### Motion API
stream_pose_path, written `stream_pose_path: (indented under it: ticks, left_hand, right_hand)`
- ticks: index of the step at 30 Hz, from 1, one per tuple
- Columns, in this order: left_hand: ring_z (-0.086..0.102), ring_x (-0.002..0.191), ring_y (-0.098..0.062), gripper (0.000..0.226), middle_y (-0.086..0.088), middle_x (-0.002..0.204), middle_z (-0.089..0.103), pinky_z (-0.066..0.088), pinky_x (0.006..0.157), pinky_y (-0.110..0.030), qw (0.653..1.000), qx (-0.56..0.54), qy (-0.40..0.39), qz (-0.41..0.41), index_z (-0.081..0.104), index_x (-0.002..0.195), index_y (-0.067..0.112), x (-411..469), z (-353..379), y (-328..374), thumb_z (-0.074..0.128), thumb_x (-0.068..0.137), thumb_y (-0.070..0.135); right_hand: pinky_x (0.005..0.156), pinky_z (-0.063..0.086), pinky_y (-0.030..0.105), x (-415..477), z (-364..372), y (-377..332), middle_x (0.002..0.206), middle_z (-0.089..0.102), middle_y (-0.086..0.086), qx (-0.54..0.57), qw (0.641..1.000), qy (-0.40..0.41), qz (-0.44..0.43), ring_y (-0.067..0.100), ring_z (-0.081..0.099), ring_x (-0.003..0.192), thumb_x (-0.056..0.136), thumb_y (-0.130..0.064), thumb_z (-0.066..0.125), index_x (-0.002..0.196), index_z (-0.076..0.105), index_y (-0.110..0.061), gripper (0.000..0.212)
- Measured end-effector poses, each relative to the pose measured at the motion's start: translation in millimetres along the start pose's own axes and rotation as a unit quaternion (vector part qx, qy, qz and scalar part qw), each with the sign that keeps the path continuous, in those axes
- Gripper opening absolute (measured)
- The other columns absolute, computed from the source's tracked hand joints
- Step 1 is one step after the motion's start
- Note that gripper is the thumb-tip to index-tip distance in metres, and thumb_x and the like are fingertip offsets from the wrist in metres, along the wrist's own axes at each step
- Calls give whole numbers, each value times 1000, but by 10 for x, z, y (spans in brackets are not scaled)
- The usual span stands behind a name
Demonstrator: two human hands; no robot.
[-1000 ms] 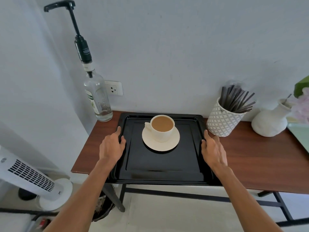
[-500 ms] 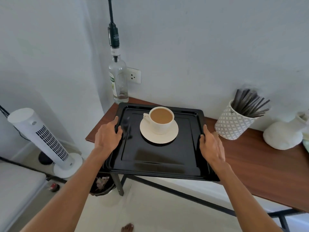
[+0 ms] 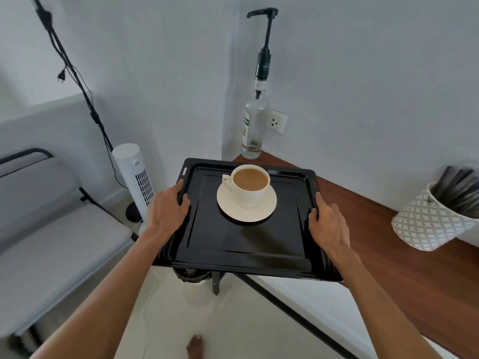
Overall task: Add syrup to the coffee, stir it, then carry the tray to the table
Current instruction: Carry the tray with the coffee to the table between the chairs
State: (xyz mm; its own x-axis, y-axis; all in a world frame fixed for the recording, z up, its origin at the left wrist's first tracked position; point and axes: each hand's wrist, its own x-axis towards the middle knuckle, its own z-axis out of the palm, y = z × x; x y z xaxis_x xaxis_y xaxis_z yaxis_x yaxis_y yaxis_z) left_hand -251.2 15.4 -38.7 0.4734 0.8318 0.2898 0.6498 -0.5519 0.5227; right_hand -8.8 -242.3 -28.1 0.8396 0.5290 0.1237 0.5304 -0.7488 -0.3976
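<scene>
**Black tray held off the worktop's corner**

Black tray in both our hands. Left hand grip clamped over the left rim, right hand grip clamped over the right rim. White coffee cup upright on its saucer, toward the tray's far side. Syrup bottle stands on the wooden worktop behind.

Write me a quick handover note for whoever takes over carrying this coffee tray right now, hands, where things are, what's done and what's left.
Left hand grips the left rim of the black tray; right hand grips the right rim.
The tray is lifted and mostly past the wooden desk edge.
The cup of milky coffee sits on its saucer, toward the tray's far side.
The syrup bottle stands on the desk's corner.
Whether syrup went in cannot be told from here; no stirrer is on the tray.
Left: carry the tray level to the table.
</scene>
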Motion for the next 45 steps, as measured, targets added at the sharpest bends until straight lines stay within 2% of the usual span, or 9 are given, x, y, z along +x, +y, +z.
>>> stream_pose_path:
  ticks: [4, 10, 13, 17, 21, 24, 27, 39, 45]
  left_hand:
    - [71, 86, -39, 48, -24, 108, 75, 60, 75, -46, 999, -1, 29, -35, 56, 144, 10, -78, -250, -358, 58, 97, 23]
    - [72, 86, -35, 49, -22, 112, 75, 60, 79, -46, 993, -18, 72, -87, 53, 145, 7, -239, -698, -926, 56, 98, 20]
    - [70, 103, -37, 49, -21, 123, 72, 58, 88, -46, 989, -20, 89, -118, 54, 145, 7, -318, -955, -1228, 56, 98, 20]
    - [69, 104, -37, 49, -22, 119, 73, 58, 86, -47, 981, -9, 113, -156, 54, 145, 8, -453, -1337, -1650, 56, 98, 20]
    - [67, 66, -23, 49, -17, 102, 78, 47, 55, -29, 973, 38, 142, -180, 55, 144, 10, -605, -1711, -2120, 57, 97, 22]
    - [66, 60, -25, 50, -21, 90, 78, 54, 63, -35, 968, 28, 143, -202, 53, 145, 8, -712, -2000, -2517, 57, 97, 21]
    - [53, 47, -15, 50, -8, 62, 69, 45, 53, -30, 960, 44, 158, -226, 54, 145, 10, -816, -2255, -2888, 57, 96, 21]
    - [69, 88, -38, 46, -19, 94, 77, 51, 73, -41, 916, 75, 218, -327, 57, 143, 12, -1415, -3099, -4159, 55, 98, 22]
    - [61, 75, -27, 45, -11, 82, 73, 45, 69, -35, 885, 73, 256, -382, 58, 143, 15, -1692, -3390, -4681, 55, 99, 25]
  right_hand:
    - [72, 50, 40, 34, 130, -374, 106, 57, 21, 11, 999, -16, -43, 27, 51, 74, 107, -19, 42, 156, 34, -18, 50]
    - [72, 48, 40, 58, 384, -1045, 104, 56, 19, 27, 992, -39, -113, 28, 51, 73, 107, -20, 41, 155, 36, -19, 48]
    - [74, 48, 40, 25, 536, -1442, 107, 57, 21, 31, 987, -47, -150, 28, 51, 76, 106, -19, 41, 157, 34, -17, 51]
    - [72, 46, 40, -105, 760, -2022, 106, 57, 20, 34, 979, -58, -191, 33, 57, 80, 106, -20, 42, 156, 35, -17, 51]
    - [65, 42, 35, -283, 1024, -2605, 95, 54, 16, 33, 970, -73, -231, 28, 53, 71, 106, -19, 40, 152, 38, -15, 46]
    - [65, 46, 36, -463, 1238, -3036, 93, 47, 12, 50, 961, -91, -255, 27, 54, 68, 107, -18, 40, 150, 41, -14, 44]
    - [66, 45, 35, -628, 1462, -3448, 94, 47, 10, 68, 953, -100, -279, 25, 53, 67, 107, -19, 39, 151, 41, -15, 44]
    - [81, 53, 44, -1326, 2207, -5011, 111, 58, 25, 88, 910, -152, -375, 41, 62, 94, 107, -18, 40, 156, 37, -15, 50]
    - [82, 56, 44, -1618, 2571, -5723, 116, 64, 22, 103, 879, -176, -431, 34, 65, 93, 107, -19, 38, 157, 36, -13, 51]
